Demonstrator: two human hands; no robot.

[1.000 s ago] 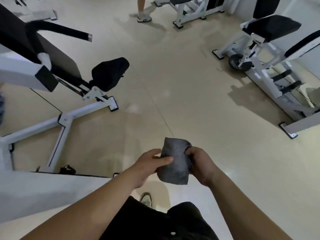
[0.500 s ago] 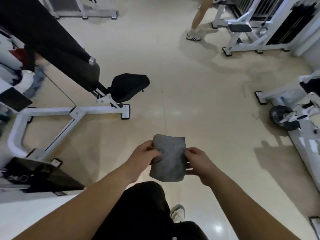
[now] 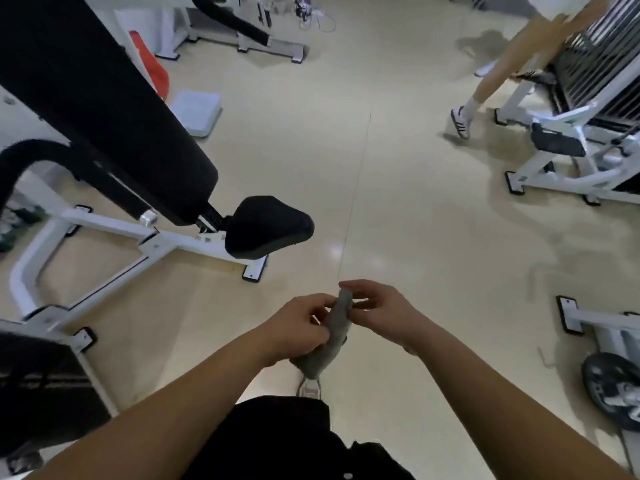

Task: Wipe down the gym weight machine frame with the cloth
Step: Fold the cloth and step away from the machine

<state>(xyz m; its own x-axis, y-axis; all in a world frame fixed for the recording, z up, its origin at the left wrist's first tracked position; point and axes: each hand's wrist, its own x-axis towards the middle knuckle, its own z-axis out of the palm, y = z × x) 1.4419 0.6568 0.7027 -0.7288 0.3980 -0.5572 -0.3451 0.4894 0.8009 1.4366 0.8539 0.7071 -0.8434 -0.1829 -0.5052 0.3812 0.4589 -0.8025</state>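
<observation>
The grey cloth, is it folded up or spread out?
Folded up: the cloth is a narrow bunched strip, gripped by the left hand, the right hand pinching its top.

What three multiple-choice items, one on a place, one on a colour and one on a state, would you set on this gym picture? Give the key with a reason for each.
1. Where is the black seat pad relative to the cloth?
A. ahead and to the left
B. ahead and to the right
C. directly beneath it

2. What colour is the cloth?
A. white
B. grey
C. orange

3. What state is the cloth in?
A. lying on the floor
B. draped over the seat pad
C. held in two hands

Key:
1 A: in the head view the pad sits above and left of the cloth.
2 B: its fabric is plain grey.
3 C: the left hand grips its middle and the right hand pinches its top end.
</observation>
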